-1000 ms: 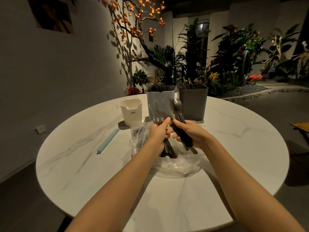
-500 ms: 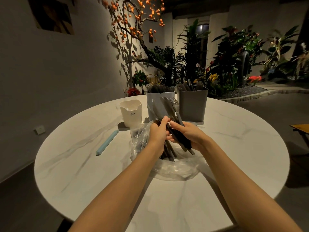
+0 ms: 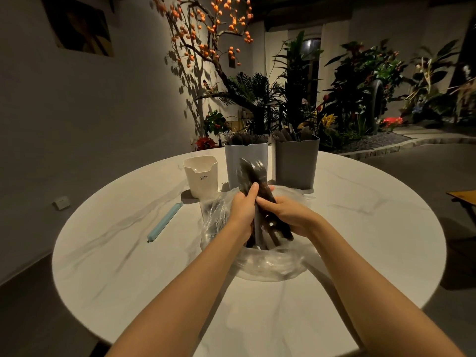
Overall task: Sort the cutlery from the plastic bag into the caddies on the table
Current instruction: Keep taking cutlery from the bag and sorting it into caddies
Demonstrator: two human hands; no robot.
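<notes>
A clear plastic bag (image 3: 270, 266) lies crumpled at the middle of the round white table (image 3: 128, 253). Over it, my left hand (image 3: 242, 210) and my right hand (image 3: 286, 215) both grip one bundle of dark cutlery (image 3: 251, 173), with fork and spoon heads pointing up and away from me. The handles reach down into the bag's mouth. Behind stand three caddies: a small cream caddy (image 3: 201, 176) at the left, a white caddy (image 3: 244, 157) holding cutlery, and a grey caddy (image 3: 296, 161) holding cutlery.
A light blue sealing clip (image 3: 164, 221) lies on the table left of the bag. Plants and a tree with orange fruit stand beyond the far table edge. A wooden seat edge (image 3: 463, 197) shows at the right.
The two separate handfuls have come together into one upright bundle. My hands have closed in against each other above the bag.
</notes>
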